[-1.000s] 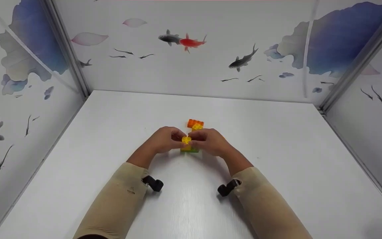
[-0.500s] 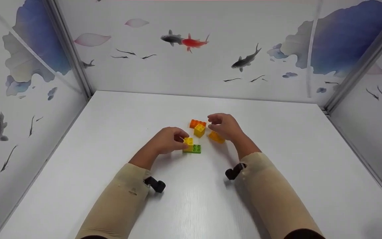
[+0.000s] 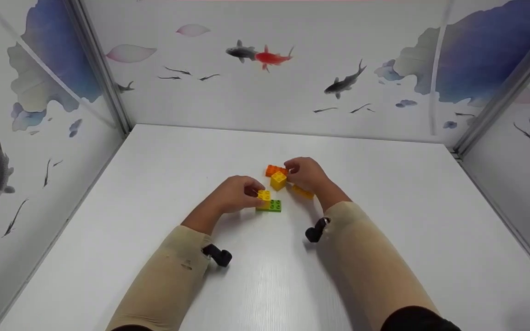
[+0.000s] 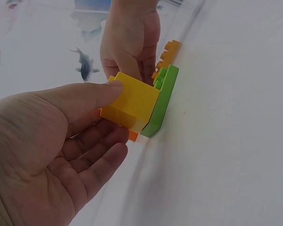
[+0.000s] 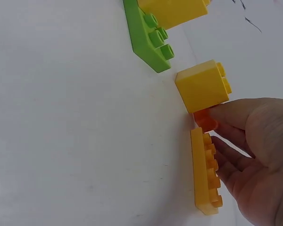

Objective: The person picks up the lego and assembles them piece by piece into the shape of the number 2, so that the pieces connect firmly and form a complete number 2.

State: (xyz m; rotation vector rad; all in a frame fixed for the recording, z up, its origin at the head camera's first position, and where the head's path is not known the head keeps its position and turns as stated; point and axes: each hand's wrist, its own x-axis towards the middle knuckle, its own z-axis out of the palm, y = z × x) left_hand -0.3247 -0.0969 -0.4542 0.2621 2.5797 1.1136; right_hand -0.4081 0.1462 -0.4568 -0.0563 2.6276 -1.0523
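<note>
My left hand pinches a yellow toy building brick between thumb and fingers. That brick sits on one end of a flat green brick, whose studs show on its right half. Farther back, my right hand has thumb and fingers around the right end of an orange brick. In the right wrist view most of this orange brick is hidden behind a loose yellow brick, beside the thumb. Below the right hand lies a flat yellow-orange brick, studs facing the palm.
The bricks stand close together near the middle of a white table. White panels printed with fish and leaves enclose it at the back and both sides. Each sleeve carries a small black camera mount.
My right hand left the yellow and green bricks, moved back and right, then shifted left onto the orange brick. The left hand keeps hold of the yellow brick.
</note>
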